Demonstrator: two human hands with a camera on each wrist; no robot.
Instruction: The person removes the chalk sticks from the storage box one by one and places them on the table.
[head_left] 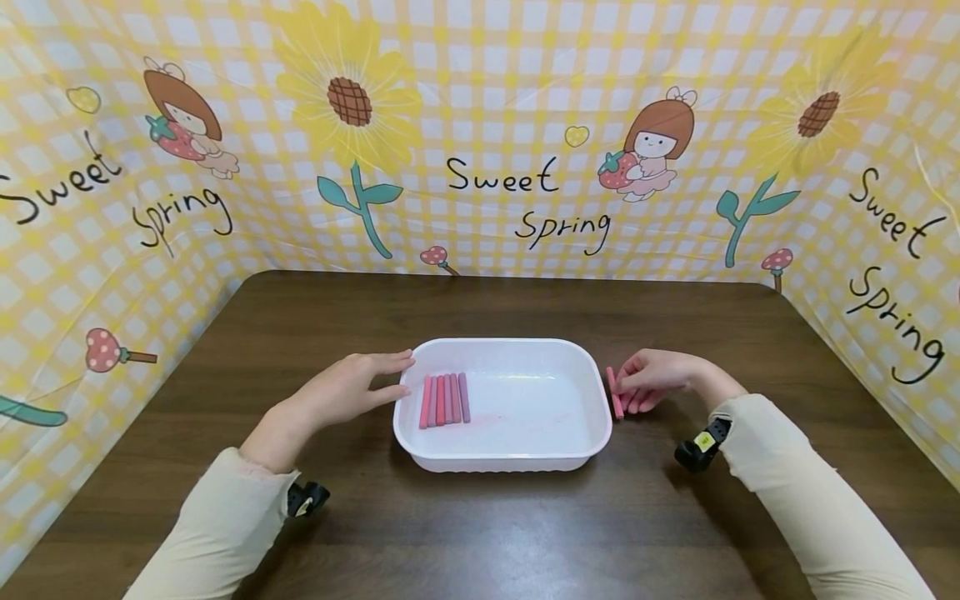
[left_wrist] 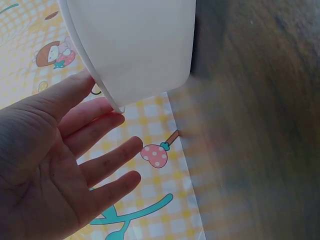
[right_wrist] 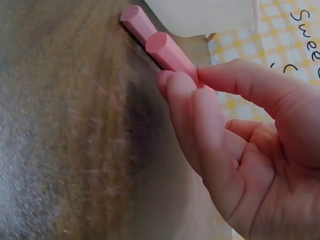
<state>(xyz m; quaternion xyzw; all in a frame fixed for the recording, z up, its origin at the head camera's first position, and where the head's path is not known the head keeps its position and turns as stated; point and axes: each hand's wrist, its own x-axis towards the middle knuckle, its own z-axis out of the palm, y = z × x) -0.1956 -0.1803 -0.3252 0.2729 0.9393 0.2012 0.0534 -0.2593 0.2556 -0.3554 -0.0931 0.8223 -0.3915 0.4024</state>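
A white tray [head_left: 525, 457] holds a row of several chalk sticks [head_left: 445, 400] at its left end, pink shading to mauve. My left hand [head_left: 352, 387] reaches the tray's left rim, its thumb and fingertips touching the edge with fingers fairly straight. Just outside the tray's right side, my right hand [head_left: 656, 379] pinches a pink chalk stick [right_wrist: 170, 54] between thumb and fingers. In the right wrist view a second pink chalk stick [right_wrist: 137, 22] lies on the table beside the tray, close to the held one. The far ends of both are hidden by the fingers.
The brown wooden table [head_left: 495, 533] runs under everything. Checked yellow cloth [head_left: 495, 100] with printed flowers and lettering hangs behind and at both sides. Faint pink smudges mark the tray's floor. Both sleeves carry a black wrist camera [head_left: 701, 446].
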